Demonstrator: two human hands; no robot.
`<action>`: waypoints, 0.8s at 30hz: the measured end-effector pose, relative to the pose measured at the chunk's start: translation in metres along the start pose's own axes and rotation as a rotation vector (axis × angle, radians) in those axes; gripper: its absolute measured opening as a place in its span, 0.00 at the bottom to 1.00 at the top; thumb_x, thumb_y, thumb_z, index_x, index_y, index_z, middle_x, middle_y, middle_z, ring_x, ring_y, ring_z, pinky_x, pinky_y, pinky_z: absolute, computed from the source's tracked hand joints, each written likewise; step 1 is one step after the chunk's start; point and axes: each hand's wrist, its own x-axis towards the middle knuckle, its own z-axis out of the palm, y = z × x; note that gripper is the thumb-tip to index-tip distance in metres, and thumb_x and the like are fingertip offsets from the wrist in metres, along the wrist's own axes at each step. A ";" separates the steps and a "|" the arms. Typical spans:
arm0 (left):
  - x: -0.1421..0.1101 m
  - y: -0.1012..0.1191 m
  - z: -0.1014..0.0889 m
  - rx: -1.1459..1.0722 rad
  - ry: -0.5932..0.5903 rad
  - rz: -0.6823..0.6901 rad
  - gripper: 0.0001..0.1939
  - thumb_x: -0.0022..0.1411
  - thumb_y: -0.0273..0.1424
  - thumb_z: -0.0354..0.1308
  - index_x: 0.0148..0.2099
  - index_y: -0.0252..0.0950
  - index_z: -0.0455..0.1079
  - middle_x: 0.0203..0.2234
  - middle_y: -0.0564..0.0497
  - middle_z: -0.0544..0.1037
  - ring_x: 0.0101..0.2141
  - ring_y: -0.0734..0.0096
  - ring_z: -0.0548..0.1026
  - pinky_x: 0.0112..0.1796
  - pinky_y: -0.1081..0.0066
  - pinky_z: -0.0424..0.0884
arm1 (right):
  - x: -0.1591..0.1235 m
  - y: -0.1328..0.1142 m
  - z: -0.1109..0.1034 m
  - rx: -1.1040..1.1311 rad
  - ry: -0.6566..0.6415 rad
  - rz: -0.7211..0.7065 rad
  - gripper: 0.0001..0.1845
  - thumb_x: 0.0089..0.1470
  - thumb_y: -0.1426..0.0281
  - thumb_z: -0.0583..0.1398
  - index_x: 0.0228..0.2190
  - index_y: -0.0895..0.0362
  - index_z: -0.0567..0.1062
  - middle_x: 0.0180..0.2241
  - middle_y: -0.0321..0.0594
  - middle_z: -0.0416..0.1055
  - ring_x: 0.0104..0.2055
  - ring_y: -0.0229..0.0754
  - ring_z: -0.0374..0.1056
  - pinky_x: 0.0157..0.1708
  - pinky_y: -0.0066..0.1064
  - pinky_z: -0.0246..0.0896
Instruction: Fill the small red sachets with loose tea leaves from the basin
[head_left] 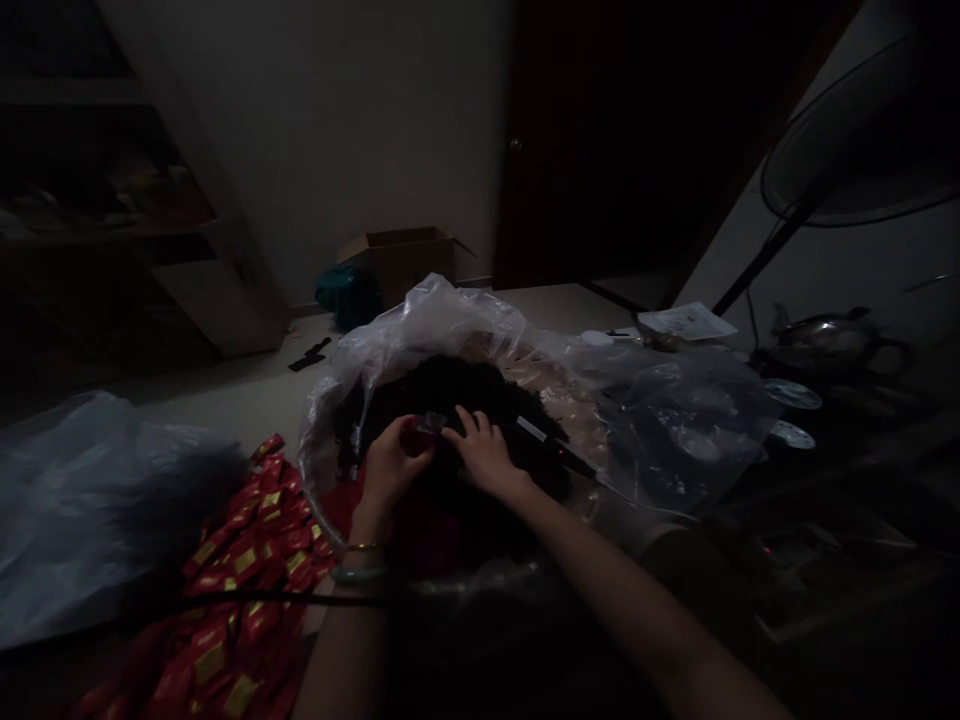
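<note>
My left hand (pixel 390 465), with a bangle and a thin bracelet at its wrist, pinches a small packet (pixel 430 422) that looks clear at its top and red below. Close beside it, my right hand (pixel 486 455) has its fingers apart over dark, loose, leaf-like material (pixel 465 382); whether the fingertips touch it is too dark to tell. This material fills a round container lined with clear plastic (pixel 450 312). A dark, slim device with a white label (pixel 551 442) and a small red light lies across the right side of the heap.
Many red-and-gold packets (pixel 255 540) are piled at the left, beside a large plastic bag (pixel 97 510). Behind stand an open cardboard box (pixel 412 262) and a teal bundle (pixel 349 297). To the right are a kettle (pixel 832 335) and a standing fan (pixel 847 150).
</note>
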 end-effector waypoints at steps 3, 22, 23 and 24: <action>0.001 0.000 -0.002 0.001 0.001 -0.008 0.22 0.47 0.31 0.63 0.47 0.35 0.68 0.38 0.47 0.79 0.37 0.63 0.77 0.39 0.66 0.72 | -0.002 -0.008 0.007 -0.023 -0.060 -0.104 0.29 0.51 0.70 0.61 0.54 0.46 0.65 0.65 0.46 0.44 0.63 0.64 0.45 0.52 0.56 0.51; -0.003 0.005 0.007 -0.027 -0.054 0.017 0.22 0.47 0.27 0.62 0.48 0.36 0.68 0.40 0.47 0.78 0.40 0.63 0.76 0.42 0.65 0.71 | 0.013 0.040 -0.058 0.823 0.330 -0.033 0.13 0.41 0.78 0.61 0.33 0.56 0.78 0.35 0.36 0.76 0.39 0.41 0.71 0.42 0.31 0.63; -0.003 0.006 0.008 -0.022 -0.052 0.020 0.22 0.47 0.27 0.62 0.47 0.36 0.68 0.40 0.47 0.78 0.40 0.62 0.76 0.42 0.65 0.71 | 0.015 0.036 -0.063 0.836 0.319 -0.072 0.13 0.41 0.78 0.61 0.32 0.56 0.78 0.34 0.36 0.76 0.39 0.41 0.71 0.42 0.31 0.63; -0.003 0.006 0.009 -0.019 -0.050 0.020 0.22 0.47 0.27 0.62 0.47 0.36 0.68 0.40 0.47 0.78 0.40 0.62 0.76 0.41 0.65 0.71 | 0.017 0.032 -0.066 0.835 0.303 -0.106 0.13 0.41 0.79 0.61 0.32 0.56 0.78 0.34 0.35 0.76 0.39 0.40 0.71 0.42 0.30 0.63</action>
